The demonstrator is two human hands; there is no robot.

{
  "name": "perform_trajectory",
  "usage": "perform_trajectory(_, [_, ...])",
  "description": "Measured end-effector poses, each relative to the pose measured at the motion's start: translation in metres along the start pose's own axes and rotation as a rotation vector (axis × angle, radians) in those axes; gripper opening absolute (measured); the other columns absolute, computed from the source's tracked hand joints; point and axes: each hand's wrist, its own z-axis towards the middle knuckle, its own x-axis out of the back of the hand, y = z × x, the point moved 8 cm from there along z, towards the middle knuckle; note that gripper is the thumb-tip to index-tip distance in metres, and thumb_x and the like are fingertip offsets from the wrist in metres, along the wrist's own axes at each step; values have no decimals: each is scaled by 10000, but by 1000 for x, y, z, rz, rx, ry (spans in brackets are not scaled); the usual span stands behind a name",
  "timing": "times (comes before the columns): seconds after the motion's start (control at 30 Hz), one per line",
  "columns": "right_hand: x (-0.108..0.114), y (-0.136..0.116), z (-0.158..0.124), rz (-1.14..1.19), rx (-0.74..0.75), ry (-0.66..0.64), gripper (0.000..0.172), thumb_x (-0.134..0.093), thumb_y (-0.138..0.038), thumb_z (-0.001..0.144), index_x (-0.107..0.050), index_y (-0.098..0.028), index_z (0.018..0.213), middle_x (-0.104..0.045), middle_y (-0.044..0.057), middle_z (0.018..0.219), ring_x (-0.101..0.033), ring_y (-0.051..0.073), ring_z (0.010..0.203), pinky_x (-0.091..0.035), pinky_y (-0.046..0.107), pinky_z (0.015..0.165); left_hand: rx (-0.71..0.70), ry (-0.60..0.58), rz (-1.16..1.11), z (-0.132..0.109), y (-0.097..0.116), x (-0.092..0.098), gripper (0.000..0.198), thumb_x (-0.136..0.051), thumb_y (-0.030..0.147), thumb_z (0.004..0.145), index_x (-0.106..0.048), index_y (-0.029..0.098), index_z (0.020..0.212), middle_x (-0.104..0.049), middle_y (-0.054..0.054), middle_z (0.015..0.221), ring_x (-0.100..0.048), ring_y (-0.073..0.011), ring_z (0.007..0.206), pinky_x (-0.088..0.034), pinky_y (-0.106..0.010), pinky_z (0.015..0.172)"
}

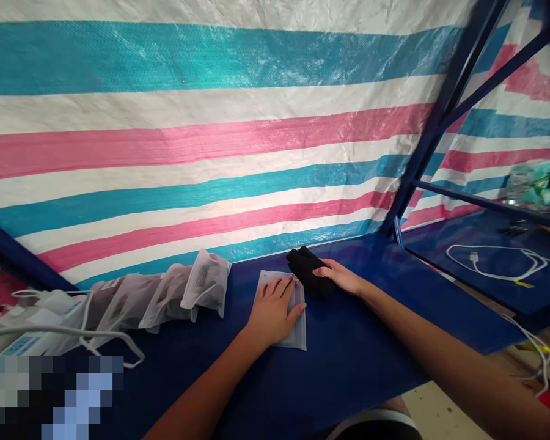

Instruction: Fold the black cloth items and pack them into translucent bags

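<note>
My left hand [274,310] lies flat with fingers spread on a translucent white pouch [297,333] on the blue table [348,360]. My right hand [340,275] grips a folded black cloth [305,267] at the pouch's far right corner. The cloth rests partly over the pouch's top edge.
A row of filled white pouches [165,296] leans at the left against the striped tarp [211,140]. White cables [96,342] and a box lie at the far left. A blue frame post [421,165] divides off a neighbouring table with a white USB cable [495,263].
</note>
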Motion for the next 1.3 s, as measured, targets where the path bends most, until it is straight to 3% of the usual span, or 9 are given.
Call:
perform_trajectory(0.23, [3, 5, 2, 235, 18, 68, 487, -797, -447, 886, -686, -222, 1304, -799, 64, 1124, -762, 284, 970, -606, 367, 827, 305, 102, 189, -6, -42, 22, 571, -526, 593, 1063, -645, 155, 1409, -628, -214, 1482, -528, -438, 1404, -396, -639, 1169])
perform_trajectory(0.37, [4, -1, 3, 304, 30, 115, 498, -773, -555, 941, -678, -236, 1311, -797, 65, 1031, -752, 238, 810, -629, 329, 679, 413, 129, 265, -10, -60, 29, 472, -541, 459, 1065, -685, 79, 1306, -647, -269, 1406, -580, -479, 1323, -440, -680, 1102])
perform_trajectory(0.47, [4, -2, 7, 330, 27, 114, 532, -660, -667, 988, -698, -196, 1232, -776, 77, 888, -711, 214, 668, -608, 304, 529, 381, 205, 236, -9, -63, 31, 428, -538, 310, 1046, -649, 79, 1388, -601, -265, 1502, -495, -485, 1457, -292, -703, 1235])
perform_trajectory(0.57, [9, 4, 9, 333, -8, 174, 489, -739, -595, 957, -685, -211, 1255, -768, 62, 900, -717, 209, 672, -615, 289, 488, 268, 272, -2, -3, -56, 30, 551, -529, 305, 1047, -511, 102, 1559, -480, -233, 1649, -362, -408, 1590, -236, -603, 1319])
perform_trajectory(0.73, [-1, 0, 4, 310, 50, 143, 482, -827, -433, 908, -649, -269, 1324, -772, 35, 1019, -757, 218, 773, -662, 308, 564, 252, 215, -768, 10, -54, 11, 839, -576, 559, 1046, -194, 241, 1721, -453, -150, 1693, -488, -315, 1536, -461, -503, 1229])
perform_trajectory(0.83, [-7, -3, 2, 351, 60, 102, 517, -815, -423, 903, -630, -278, 1363, -772, 53, 1096, -767, 236, 813, -675, 347, 606, 314, 255, -968, 13, -66, 7, 779, -556, 544, 1058, -224, 270, 1707, -463, -132, 1689, -518, -290, 1517, -512, -456, 1191])
perform_trajectory(1.0, [17, -7, 2, -56, 143, 287, 437, -688, -481, 977, -656, -253, 1348, -766, 97, 1158, -757, 296, 967, -671, 480, 824, 212, 271, -589, 11, -65, 16, 391, -565, 392, 1052, -664, 243, 1400, -561, -111, 1589, -607, -298, 1408, -555, -468, 1148])
perform_trajectory(1.13, [28, -40, -19, -623, 428, 581, 418, -655, -490, 1010, -655, -244, 1348, -697, 141, 1257, -683, 336, 1138, -579, 568, 1040, 48, 305, -211, 8, -41, 21, 309, -563, 268, 1045, -725, 221, 1305, -495, -100, 1640, -589, -312, 1383, -517, -520, 1185])
perform_trajectory(1.3, [-21, -57, -25, -894, 634, 263, 714, -814, -583, 902, -576, -276, 1501, -670, 139, 1356, -578, 378, 1289, -491, 598, 1139, -26, 277, -60, 8, -28, 19, 353, -520, 235, 1073, -693, 224, 1380, -711, -80, 1385, -580, -320, 1335, -496, -552, 1176])
